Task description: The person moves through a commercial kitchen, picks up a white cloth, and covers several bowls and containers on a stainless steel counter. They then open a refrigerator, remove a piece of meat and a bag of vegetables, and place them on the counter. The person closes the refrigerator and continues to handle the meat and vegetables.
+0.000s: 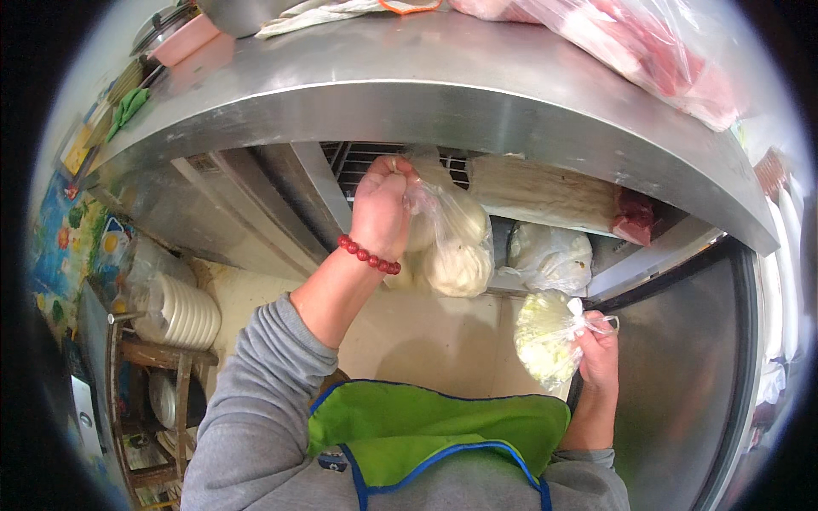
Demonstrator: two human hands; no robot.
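Observation:
My left hand point(378, 207), with a red bead bracelet at the wrist, grips the gathered top of a clear plastic bag point(457, 246). Pale round lumps hang in that bag, in front of the open under-counter refrigerator; I cannot tell what they are. Lower and to the right, my right hand point(599, 354) pinches the knotted neck of a clear bag of chopped pale green vegetable point(546, 338), perhaps cabbage. Between the hands, another tied plastic bag point(553, 255) sits inside the refrigerator. Above it lies a long bundle covered with off-white cloth point(543, 191), with raw red meat point(632, 214) showing at its right end.
The steel countertop point(383, 51) overhangs the refrigerator and carries a large plastic bag of raw meat point(664, 70) and a pink basin point(185, 39). At right the refrigerator door point(671, 370) stands open. A wooden rack point(166, 354) with stacked white containers point(185, 313) is at left.

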